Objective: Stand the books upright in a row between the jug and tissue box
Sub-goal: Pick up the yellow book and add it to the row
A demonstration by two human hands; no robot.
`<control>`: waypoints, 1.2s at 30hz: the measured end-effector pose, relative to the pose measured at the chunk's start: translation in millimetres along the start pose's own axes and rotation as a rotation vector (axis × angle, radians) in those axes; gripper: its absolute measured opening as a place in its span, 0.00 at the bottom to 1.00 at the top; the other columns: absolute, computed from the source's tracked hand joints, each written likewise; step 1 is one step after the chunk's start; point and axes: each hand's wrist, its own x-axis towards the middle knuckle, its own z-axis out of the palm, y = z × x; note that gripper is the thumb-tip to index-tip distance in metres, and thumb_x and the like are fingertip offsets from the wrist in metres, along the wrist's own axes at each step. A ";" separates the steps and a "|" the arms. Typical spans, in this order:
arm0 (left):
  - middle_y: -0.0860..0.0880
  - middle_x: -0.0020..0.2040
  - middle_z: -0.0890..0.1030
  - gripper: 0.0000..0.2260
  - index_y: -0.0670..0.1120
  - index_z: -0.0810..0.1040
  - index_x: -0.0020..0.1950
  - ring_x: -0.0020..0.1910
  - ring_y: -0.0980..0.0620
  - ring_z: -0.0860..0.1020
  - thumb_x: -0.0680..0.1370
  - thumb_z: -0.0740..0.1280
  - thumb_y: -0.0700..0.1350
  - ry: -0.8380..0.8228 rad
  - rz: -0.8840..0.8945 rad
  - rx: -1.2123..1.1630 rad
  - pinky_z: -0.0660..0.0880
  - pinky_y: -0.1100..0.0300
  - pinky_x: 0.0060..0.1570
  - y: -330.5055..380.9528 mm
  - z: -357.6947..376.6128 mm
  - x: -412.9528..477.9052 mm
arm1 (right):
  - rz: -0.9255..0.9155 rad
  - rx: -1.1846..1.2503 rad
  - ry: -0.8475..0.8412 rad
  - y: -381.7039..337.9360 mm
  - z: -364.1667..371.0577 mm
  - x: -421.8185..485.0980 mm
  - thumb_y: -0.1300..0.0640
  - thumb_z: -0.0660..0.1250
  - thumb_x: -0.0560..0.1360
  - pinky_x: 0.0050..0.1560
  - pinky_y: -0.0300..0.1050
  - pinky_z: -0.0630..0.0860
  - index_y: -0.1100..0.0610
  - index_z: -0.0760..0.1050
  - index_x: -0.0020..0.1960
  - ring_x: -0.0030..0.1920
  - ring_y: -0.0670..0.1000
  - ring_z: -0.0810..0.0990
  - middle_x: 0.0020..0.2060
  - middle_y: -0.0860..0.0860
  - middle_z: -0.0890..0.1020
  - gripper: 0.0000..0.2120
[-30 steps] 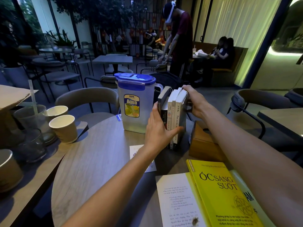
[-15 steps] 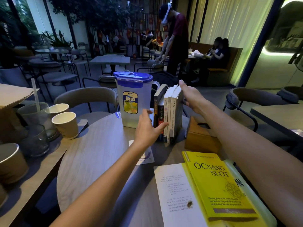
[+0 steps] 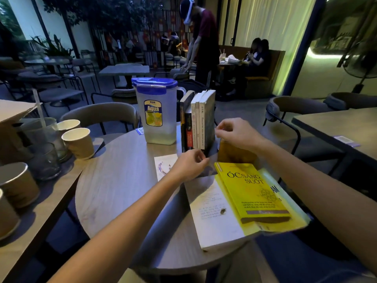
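Observation:
Several books (image 3: pixel 197 121) stand upright in a row on the round wooden table (image 3: pixel 114 186), right of the clear jug (image 3: pixel 156 112) with a blue lid. The brown tissue box (image 3: pixel 234 155) sits just right of the row. My left hand (image 3: pixel 190 165) hovers in front of the row's base, fingers loosely curled, holding nothing. My right hand (image 3: pixel 237 132) is above the tissue box, beside the rightmost book, fingers apart and empty. Near me a yellow book (image 3: pixel 252 190) lies flat on a white book (image 3: pixel 214 217), with another book partly hidden under them.
A small card (image 3: pixel 165 166) lies in front of the row. Paper cups (image 3: pixel 78 142) and glasses (image 3: pixel 43 139) crowd the table at left. Chairs stand beyond the round table and at right. A person bends over a far table; others sit behind.
Both hands have let go of the upright books and drawn back toward me. The left hand dropped to the row's base, the right came down over the tissue box. The row stays standing.

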 end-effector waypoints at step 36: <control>0.43 0.56 0.83 0.10 0.44 0.79 0.59 0.57 0.46 0.82 0.78 0.70 0.42 0.141 0.243 -0.528 0.78 0.54 0.52 93.1 -96.4 18.6 | 0.030 0.283 0.236 -10.2 -99.3 14.8 0.64 0.69 0.79 0.54 0.45 0.82 0.57 0.78 0.61 0.55 0.50 0.83 0.56 0.54 0.83 0.11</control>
